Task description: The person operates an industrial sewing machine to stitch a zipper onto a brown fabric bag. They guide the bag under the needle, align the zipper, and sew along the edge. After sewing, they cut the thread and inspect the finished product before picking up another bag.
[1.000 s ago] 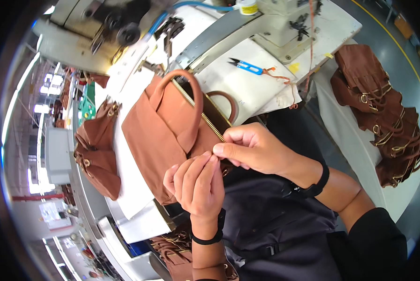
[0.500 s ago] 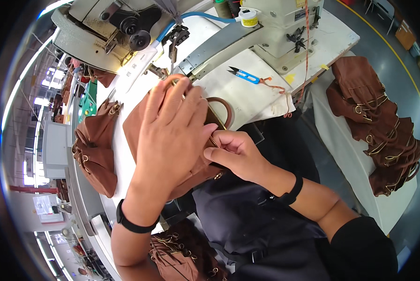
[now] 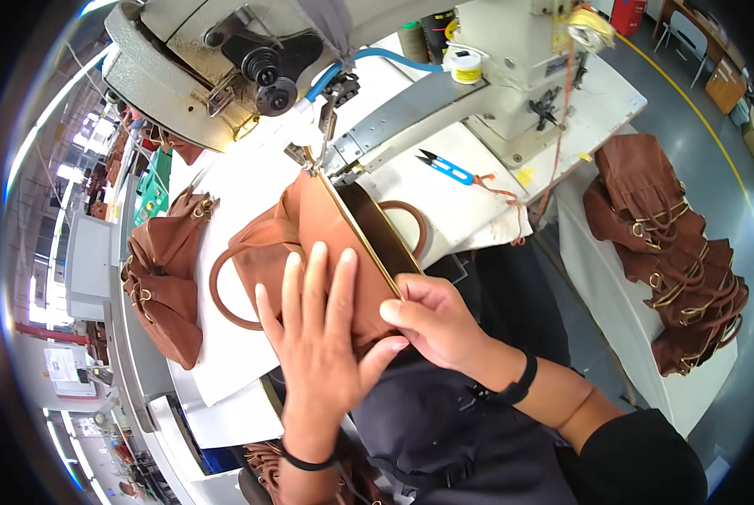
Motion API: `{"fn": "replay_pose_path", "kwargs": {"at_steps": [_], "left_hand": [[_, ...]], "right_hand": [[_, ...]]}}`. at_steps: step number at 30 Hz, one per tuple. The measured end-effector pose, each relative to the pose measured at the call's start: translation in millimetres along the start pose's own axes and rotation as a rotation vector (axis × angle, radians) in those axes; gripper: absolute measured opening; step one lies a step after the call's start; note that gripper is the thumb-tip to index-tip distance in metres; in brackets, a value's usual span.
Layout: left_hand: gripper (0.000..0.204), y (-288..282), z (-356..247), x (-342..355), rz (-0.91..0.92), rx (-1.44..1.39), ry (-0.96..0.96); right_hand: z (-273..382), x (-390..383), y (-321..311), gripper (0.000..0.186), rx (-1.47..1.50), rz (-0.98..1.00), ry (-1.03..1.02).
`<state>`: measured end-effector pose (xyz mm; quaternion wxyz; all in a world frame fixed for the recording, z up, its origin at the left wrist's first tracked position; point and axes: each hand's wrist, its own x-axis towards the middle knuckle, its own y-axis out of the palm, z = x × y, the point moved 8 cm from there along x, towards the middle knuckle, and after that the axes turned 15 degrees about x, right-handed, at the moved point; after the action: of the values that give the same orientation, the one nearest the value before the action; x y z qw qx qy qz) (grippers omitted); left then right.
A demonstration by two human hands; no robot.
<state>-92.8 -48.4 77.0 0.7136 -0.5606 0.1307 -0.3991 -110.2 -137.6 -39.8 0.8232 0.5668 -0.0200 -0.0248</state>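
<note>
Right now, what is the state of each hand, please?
Left hand: open, fingers spread on the brown bag.
Right hand: closed, pinching the bag's zipper edge.

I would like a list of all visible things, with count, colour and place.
Handbag: 1, brown, centre
Sewing machine: 1, white, top
Table: 1, white, centre
Snips: 1, blue and black, right of the handbag
Cord: count unclear, orange, near the snips
Tub: 1, white and yellow, top centre
Tube: 1, blue, top centre
Spool: 1, green, top centre
Left bags: count unclear, brown, on the table
Right bags: several, brown, right side
Lower bags: count unclear, brown, bottom
Chair: 1, grey, upper right
Far background: mostly unclear
Apron: 1, dark, lower centre
Wristbands: 2, black, both wrists
Left hand: 1, on the handbag
Right hand: 1, at handbag's edge
</note>
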Motion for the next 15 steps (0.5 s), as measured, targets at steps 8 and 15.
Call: {"fn": "replay_pose_path", "kwargs": {"at_steps": [8,15], "left_hand": [[0.086,17.1,2.8,-2.2,-0.082,-0.143,-0.131],[0.094,21.9,13.7,6.5,-0.067,-0.088,-0.096]], "right_hand": [[15.0,-7.1,5.4,0.032,-0.238,0.042,0.006],[13.8,3.0,5.4,0.033,-0.244,0.071,0.002]]}}
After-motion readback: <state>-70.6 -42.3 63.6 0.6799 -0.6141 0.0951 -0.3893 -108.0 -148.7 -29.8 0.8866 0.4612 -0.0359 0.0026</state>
